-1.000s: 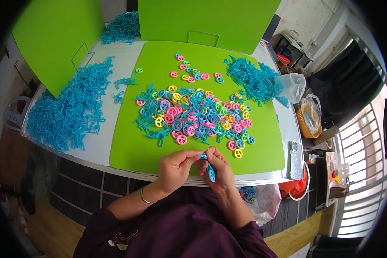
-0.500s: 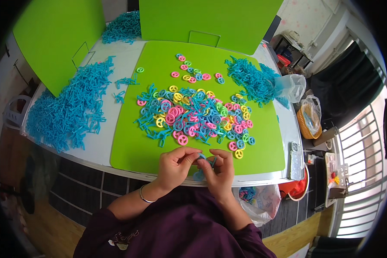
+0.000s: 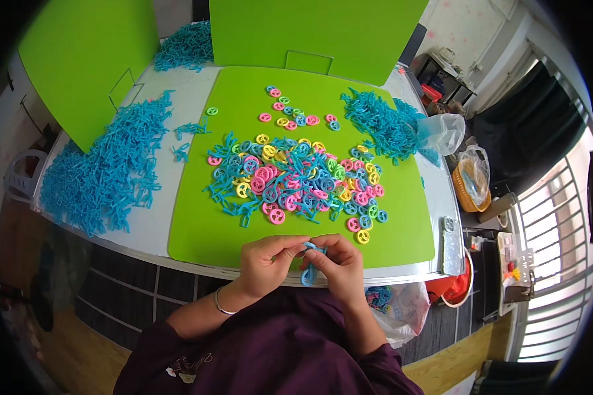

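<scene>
My left hand point(image 3: 267, 262) and my right hand point(image 3: 339, 264) meet at the table's near edge, both closed in a pinch. Between their fingertips is a small blue plastic piece point(image 3: 313, 247), partly covered by the fingers. A blue wheel point(image 3: 308, 277) hangs just below, by the right fingers; how it joins the piece cannot be made out. Beyond my hands lies a mixed heap of pink, yellow, green and blue plastic wheels point(image 3: 260, 182) and blue forked pieces point(image 3: 227, 205) on a green mat point(image 3: 204, 238).
Piles of blue forked pieces lie at left point(image 3: 105, 178), far left point(image 3: 186, 47) and right point(image 3: 379, 122), the last beside a clear plastic container point(image 3: 441, 133). Green boards point(image 3: 310, 33) stand behind. A plastic bag point(image 3: 405, 313) of colourful parts hangs below the table's edge.
My hands have lowered slightly and drawn a little apart. The blue piece between them shows more, and the blue wheel now hangs lower and plainer in view.
</scene>
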Action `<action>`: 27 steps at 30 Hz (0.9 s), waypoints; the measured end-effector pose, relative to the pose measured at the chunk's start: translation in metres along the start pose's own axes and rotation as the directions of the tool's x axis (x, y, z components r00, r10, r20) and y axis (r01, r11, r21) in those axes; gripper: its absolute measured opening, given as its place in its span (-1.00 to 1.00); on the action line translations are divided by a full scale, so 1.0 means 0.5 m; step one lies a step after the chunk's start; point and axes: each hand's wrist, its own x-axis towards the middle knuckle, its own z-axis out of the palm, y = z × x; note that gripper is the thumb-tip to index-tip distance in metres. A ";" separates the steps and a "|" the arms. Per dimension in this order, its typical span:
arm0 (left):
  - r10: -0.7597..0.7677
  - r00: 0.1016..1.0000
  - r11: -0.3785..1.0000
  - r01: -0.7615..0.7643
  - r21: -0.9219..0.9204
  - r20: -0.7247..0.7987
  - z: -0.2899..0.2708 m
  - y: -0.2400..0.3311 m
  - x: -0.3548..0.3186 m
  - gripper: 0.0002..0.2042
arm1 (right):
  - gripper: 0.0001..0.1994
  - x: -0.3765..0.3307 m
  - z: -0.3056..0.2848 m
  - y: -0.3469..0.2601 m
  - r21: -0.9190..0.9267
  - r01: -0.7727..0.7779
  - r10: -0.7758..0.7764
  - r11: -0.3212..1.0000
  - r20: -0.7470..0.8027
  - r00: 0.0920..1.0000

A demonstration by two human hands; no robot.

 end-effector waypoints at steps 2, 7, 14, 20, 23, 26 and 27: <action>0.105 0.994 0.991 -0.102 0.082 -0.023 0.000 0.002 0.001 -0.88 | -0.77 -0.009 0.012 0.013 -0.096 0.031 -0.049 0.995 -0.183 0.982; 0.013 0.991 0.994 0.001 -0.107 0.130 -0.004 0.001 0.007 -0.85 | -0.75 -0.013 -0.001 0.045 -0.587 0.284 -0.436 0.759 -0.133 0.890; -0.126 0.983 0.921 0.165 -0.352 0.130 0.007 0.006 0.009 -0.69 | -0.68 -0.019 0.008 0.004 -0.809 0.341 -0.517 0.479 0.054 0.855; 0.072 0.994 0.956 -0.093 0.277 0.084 -0.065 0.024 0.052 -0.63 | -0.61 -0.125 -0.092 -0.138 -0.822 0.147 -0.175 0.550 0.059 0.983; 0.118 0.985 0.636 -0.173 0.752 0.128 -0.102 0.008 0.080 -0.71 | -0.60 -0.212 -0.175 -0.200 -0.938 -0.015 -0.016 0.345 -0.021 1.000; -0.005 0.985 0.558 -0.139 0.818 0.171 -0.125 0.010 0.084 -0.70 | -0.54 -0.257 -0.219 -0.211 -0.996 -0.079 0.040 -0.050 -0.081 0.996; -0.004 0.985 0.557 -0.139 0.819 0.171 -0.122 0.005 0.083 -0.70 | -0.54 -0.254 -0.221 -0.209 -0.996 -0.078 0.039 -0.050 -0.080 0.996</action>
